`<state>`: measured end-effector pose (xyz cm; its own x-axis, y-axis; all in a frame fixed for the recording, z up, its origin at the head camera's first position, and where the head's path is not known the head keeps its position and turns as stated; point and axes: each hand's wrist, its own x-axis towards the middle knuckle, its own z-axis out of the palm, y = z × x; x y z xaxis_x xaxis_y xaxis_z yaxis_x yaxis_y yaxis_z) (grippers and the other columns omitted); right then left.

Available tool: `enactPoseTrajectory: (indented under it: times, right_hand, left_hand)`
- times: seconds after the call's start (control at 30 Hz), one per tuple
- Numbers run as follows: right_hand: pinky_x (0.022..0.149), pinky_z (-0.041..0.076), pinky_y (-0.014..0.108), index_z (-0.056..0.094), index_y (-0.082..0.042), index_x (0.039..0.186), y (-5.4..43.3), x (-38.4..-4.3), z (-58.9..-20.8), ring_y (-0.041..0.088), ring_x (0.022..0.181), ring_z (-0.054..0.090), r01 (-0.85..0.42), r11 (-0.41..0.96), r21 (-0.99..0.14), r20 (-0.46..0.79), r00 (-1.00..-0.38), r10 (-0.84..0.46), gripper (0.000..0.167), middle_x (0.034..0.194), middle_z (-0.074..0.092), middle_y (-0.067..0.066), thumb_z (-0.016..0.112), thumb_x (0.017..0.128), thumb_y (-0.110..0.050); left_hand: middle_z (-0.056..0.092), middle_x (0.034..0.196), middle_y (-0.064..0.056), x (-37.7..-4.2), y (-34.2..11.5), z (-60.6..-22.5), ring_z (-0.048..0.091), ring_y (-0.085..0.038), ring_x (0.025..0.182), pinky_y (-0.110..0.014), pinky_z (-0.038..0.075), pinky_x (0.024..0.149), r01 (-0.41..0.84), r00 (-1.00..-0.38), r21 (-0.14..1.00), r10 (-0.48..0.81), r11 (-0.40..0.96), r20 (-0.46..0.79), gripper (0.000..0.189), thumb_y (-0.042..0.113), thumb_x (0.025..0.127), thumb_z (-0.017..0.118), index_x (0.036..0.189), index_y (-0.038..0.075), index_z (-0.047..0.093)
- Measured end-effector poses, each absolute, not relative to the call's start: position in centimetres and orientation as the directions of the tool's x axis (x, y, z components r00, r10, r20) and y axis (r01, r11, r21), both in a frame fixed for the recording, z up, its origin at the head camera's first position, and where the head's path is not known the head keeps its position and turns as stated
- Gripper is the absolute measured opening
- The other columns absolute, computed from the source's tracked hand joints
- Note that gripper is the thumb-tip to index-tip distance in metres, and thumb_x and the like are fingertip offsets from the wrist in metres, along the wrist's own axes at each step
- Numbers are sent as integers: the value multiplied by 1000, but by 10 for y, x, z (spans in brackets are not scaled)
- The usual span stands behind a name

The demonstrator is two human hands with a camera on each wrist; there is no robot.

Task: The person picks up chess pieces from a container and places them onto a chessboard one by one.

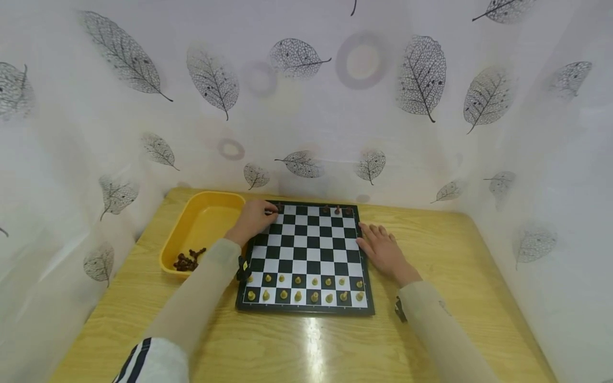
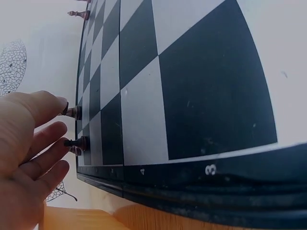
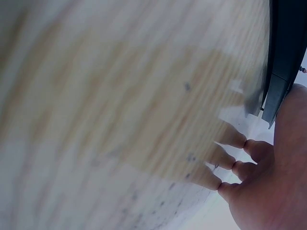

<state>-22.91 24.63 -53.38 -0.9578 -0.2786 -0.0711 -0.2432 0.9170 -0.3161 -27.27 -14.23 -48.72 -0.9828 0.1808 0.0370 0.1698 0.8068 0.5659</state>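
My left hand (image 1: 256,215) is at the far left corner of a black-and-white chessboard (image 1: 306,203). In the left wrist view, its thumb and forefinger pinch a dark chess piece (image 2: 73,113) standing on the back row. Beside that, another dark piece (image 2: 79,143) stands nearer the corner, close to the other fingertips. My right hand (image 1: 383,249) rests along the board's right edge, its fingers spread on the table and holding nothing. Three dark pieces (image 1: 337,210) stand at the far right corner. Two rows of yellowish pieces (image 1: 298,296) fill the near side.
A yellow tray (image 1: 168,250) sits left of the board, with a heap of dark chess pieces (image 1: 185,263) in its near end. Under everything is a light wooden table (image 1: 268,346). A pale curtain (image 1: 306,117) with leaf prints surrounds its back and sides.
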Motion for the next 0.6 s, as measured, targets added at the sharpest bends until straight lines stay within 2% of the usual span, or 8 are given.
enactPoseTrajectory:
  times: [0.13, 0.33, 0.6]
  right_hand:
    - [127, 14, 70, 25, -18, 169, 247, -229, -533, 53, 158, 20, -243, 918, -313, -71, -958, -277, 68, 170, 29, 25, 29, 112, -56]
    - [127, 15, 71, 26, -17, 169, 246, -229, -533, 53, 158, 20, -247, 919, -308, -63, -958, -278, 67, 170, 30, 25, 30, 113, -55]
    - [127, 15, 71, 26, -17, 168, 246, -231, -534, 53, 158, 20, -249, 916, -314, -65, -957, -283, 68, 170, 30, 25, 30, 113, -55]
  left_hand:
    - [75, 120, -15, -275, -140, -486, 63, -26, 97, -40, 59, 88, 173, -981, 540, 192, 824, 21, 24, 19, 101, 72, 119, 6, 79]
    - [75, 118, -13, -278, -140, -490, 62, -24, 90, -33, 56, 76, 164, -982, 510, 190, 844, 2, 24, 21, 101, 72, 119, 8, 79]
    - [77, 114, -13, -281, -138, -492, 62, -25, 92, -37, 55, 82, 179, -978, 457, 210, 871, -16, 24, 22, 100, 71, 117, 7, 80]
